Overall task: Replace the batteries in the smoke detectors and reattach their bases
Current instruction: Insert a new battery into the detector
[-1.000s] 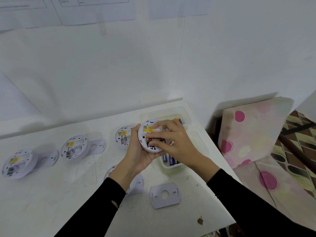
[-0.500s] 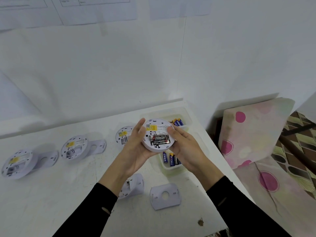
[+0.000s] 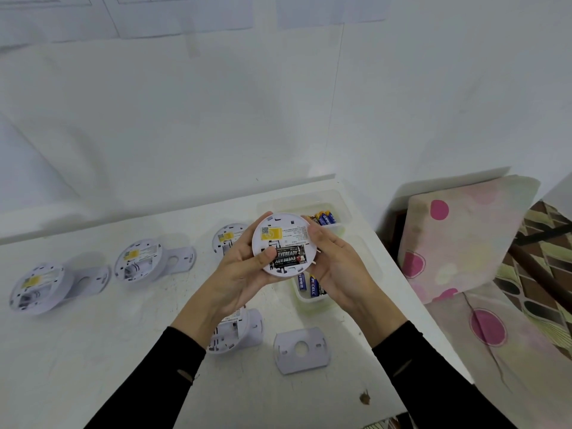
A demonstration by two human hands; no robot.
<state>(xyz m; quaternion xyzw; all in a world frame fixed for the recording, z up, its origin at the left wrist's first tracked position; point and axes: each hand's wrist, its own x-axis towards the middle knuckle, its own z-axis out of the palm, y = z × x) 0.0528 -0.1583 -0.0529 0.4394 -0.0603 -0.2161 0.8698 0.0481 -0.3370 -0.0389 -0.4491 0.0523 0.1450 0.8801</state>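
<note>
Two arms in black sleeves (image 3: 173,376) reach up from the bottom edge of the frame over a scuffed white counter (image 3: 123,351). Between the forearms, low and just right of centre, a loose grey base (image 3: 301,349) lies flat with its centre hole up and its long side running left to right. To its left, partly under the left forearm, sits a second detector (image 3: 230,331) on its own plate.

Above these, in the middle of the frame, both hands hold a round white smoke detector (image 3: 281,239) in the air, its back turned to the camera. The left hand (image 3: 244,270) grips the left rim, with its thumb on the end of the two black batteries (image 3: 288,258) that lie side by side, left to right, in the slot. The right hand (image 3: 337,274) cups the right rim, thumb on top. The batteries look seated, so the base is likely next. It lies straight below the detector and towards the person, nearer the right hand.

Just behind the hands are two clear tubs, a near tub (image 3: 305,300) and a far tub (image 3: 339,209), each holding blue batteries. Three more open detectors stand in a row towards the left of the frame. At right, off the counter, leans a pale cushion (image 3: 458,236) with pink spots. A bare white wall (image 3: 185,119) fills the upper frame, with papers (image 3: 185,13) taped along the top edge.
</note>
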